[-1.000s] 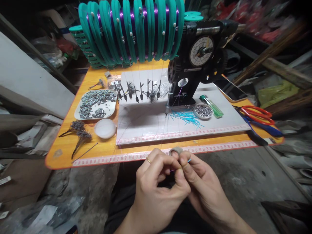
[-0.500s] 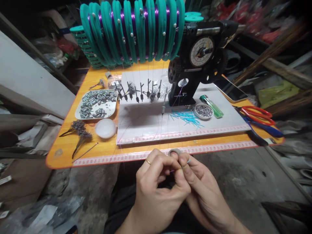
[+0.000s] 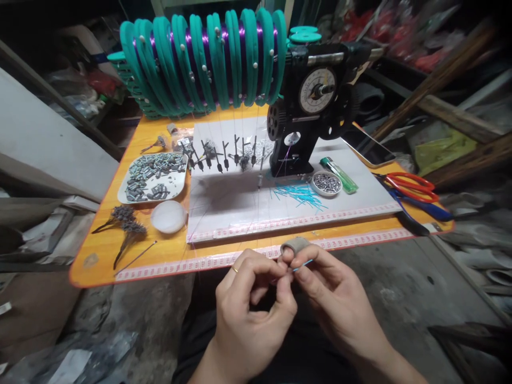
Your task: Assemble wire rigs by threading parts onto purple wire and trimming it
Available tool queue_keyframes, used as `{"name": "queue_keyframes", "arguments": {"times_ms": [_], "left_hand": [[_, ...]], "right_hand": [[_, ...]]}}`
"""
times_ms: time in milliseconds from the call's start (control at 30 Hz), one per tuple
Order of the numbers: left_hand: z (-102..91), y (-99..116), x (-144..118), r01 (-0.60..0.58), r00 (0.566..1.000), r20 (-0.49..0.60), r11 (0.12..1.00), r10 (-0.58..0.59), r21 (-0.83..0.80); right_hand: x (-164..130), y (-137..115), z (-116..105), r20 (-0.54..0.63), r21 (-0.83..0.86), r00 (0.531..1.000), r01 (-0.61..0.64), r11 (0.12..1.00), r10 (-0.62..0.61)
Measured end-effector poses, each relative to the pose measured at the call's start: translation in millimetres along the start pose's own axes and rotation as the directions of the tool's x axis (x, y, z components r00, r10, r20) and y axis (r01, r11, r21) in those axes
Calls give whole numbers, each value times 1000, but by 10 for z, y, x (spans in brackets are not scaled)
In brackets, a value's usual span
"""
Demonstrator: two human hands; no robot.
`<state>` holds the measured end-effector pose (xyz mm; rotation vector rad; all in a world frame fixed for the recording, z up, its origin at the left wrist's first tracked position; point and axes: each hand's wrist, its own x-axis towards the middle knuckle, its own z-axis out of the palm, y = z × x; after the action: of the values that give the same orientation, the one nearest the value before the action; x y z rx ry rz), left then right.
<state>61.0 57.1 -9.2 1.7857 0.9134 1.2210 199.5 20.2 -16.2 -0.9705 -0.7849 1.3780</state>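
Both my hands meet in front of the table's near edge, fingertips close together. My left hand (image 3: 254,312), with a ring on one finger, is closed in a pinch; a bit of purple thread (image 3: 274,280) shows at its fingers. My right hand (image 3: 334,298) pinches a thin blue tube (image 3: 303,265) between thumb and forefinger. A grey band (image 3: 295,245) wraps one of the right fingers. The ends at the fingertips are too small to make out. Beyond lies a loose pile of similar blue pieces (image 3: 300,196) on the white board (image 3: 228,213).
Behind stands a black machine (image 3: 294,154) with green spools (image 3: 208,58) of purple thread. Dark weights (image 3: 226,162) hang on threads. A tray (image 3: 158,197) of small metal parts, a white dish (image 3: 168,217), a bowl of pellets (image 3: 326,183), a green lighter (image 3: 340,176) and red-handled pliers (image 3: 412,186) lie around.
My hands have drawn slightly apart at the fingertips, and more of the blue tube shows. The view has shifted, so the machine sits lower and further left.
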Motion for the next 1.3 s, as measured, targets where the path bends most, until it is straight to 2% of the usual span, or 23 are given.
{"name": "queue_keyframes", "arguments": {"times_ms": [200, 333, 533, 667, 767, 1100, 1233, 1300], "left_hand": [[-1, -20, -6, -15, 999, 46, 999, 16, -35], [7, -59, -7, 20, 999, 33, 997, -18, -77], [-2, -60, 11, -65, 996, 56, 997, 67, -39], [-8, -90, -27, -25, 999, 38, 993, 29, -113], [-11, -115, -38, -18, 999, 32, 995, 22, -101], [-19, -114, -10, -133, 990, 45, 991, 134, -14], [-26, -148, -15, -237, 971, -5, 971, 237, 37], [-29, -165, -10, -301, 954, 4, 951, 301, 69]], "right_hand": [[-1, -34, 7, 40, 79, 997, -71, 994, 68], [14, -29, -2, 13, 36, 999, -41, 998, 41], [18, -61, -9, 25, 21, 999, -24, 999, 24], [21, -86, -18, 13, -15, 1000, -5, 1000, 5], [22, -105, -6, -6, -52, 1000, 17, 999, -18], [10, -160, -21, 23, -83, 1000, 19, 996, -17], [32, -160, -17, -6, -122, 1000, 27, 992, -28], [53, -160, -41, 3, -170, 1000, 30, 985, -30]]}}
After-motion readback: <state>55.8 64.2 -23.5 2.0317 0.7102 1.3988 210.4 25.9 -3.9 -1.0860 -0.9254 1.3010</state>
